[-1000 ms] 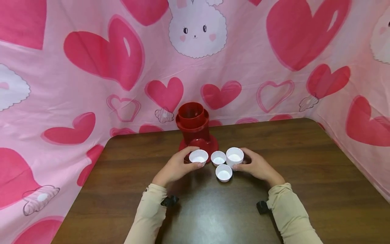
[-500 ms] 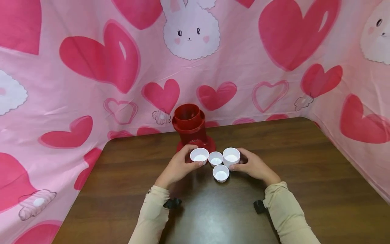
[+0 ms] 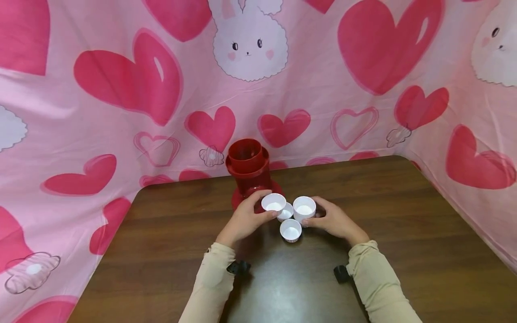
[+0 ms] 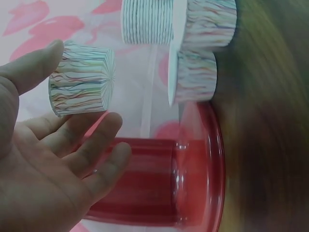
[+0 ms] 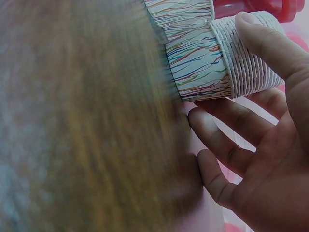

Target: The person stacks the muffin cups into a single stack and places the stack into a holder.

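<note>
My left hand (image 3: 246, 220) pinches a white paper baking cup (image 3: 273, 202) between thumb and fingers. In the left wrist view this baking cup (image 4: 82, 79), streaked with coloured wavy lines, is held up off the table. My right hand (image 3: 337, 220) grips a stack of nested baking cups (image 3: 304, 207) standing on the table, its layered rims (image 5: 251, 53) plain in the right wrist view. Between the hands stand two single cups: a near one (image 3: 291, 230) touching or close to the stack, and a far one (image 3: 286, 213) partly hidden behind the held cup.
Behind the cups stands a red cylindrical container (image 3: 248, 163) on a round red base, partly covered by my left hand. The brown wooden table (image 3: 169, 242) runs back to a pink heart-patterned cloth (image 3: 169, 80).
My left hand has carried its cup rightward, now overlapping the far single cup. The right hand stays on the stack. The head view has shifted slightly.
</note>
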`<state>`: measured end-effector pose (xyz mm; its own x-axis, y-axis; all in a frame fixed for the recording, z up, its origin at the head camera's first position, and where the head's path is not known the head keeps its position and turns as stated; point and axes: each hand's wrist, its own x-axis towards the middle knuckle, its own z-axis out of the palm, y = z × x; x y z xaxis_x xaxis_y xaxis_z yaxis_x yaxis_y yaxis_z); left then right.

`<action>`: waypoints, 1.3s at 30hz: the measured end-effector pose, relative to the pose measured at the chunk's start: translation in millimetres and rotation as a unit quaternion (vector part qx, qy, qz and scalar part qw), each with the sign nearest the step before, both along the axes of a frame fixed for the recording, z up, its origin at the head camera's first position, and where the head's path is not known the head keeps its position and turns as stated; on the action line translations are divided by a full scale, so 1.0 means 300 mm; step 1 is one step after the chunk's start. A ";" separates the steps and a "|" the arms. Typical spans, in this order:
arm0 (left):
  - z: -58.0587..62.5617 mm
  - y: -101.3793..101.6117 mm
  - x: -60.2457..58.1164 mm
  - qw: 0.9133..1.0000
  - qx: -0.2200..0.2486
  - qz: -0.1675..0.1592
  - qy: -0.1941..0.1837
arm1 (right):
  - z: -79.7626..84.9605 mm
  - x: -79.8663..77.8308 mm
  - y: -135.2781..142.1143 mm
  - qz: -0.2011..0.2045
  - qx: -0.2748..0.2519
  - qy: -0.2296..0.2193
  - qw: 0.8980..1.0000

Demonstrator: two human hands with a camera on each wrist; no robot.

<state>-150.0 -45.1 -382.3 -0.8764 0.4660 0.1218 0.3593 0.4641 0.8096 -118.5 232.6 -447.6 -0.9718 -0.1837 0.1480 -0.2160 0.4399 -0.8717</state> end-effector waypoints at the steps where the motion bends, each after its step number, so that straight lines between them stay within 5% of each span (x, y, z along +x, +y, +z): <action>1: -0.001 0.008 -0.002 1.000 0.000 -0.001 0.001 | -0.001 0.000 0.000 0.000 0.001 0.000 1.000; 22: 0.000 0.110 -0.017 1.000 -0.011 -0.001 -0.016 | 0.001 -0.001 0.007 -0.001 0.009 -0.007 1.000; 39: -0.004 0.168 -0.029 0.998 -0.009 -0.045 -0.038 | 0.004 -0.004 0.013 -0.001 0.018 -0.012 1.000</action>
<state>-158.8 5.2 -383.5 -0.8378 0.5439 0.0474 0.3374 0.4475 0.8282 -119.8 236.4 -446.3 -0.9755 -0.1859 0.1173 -0.1933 0.4716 -0.8603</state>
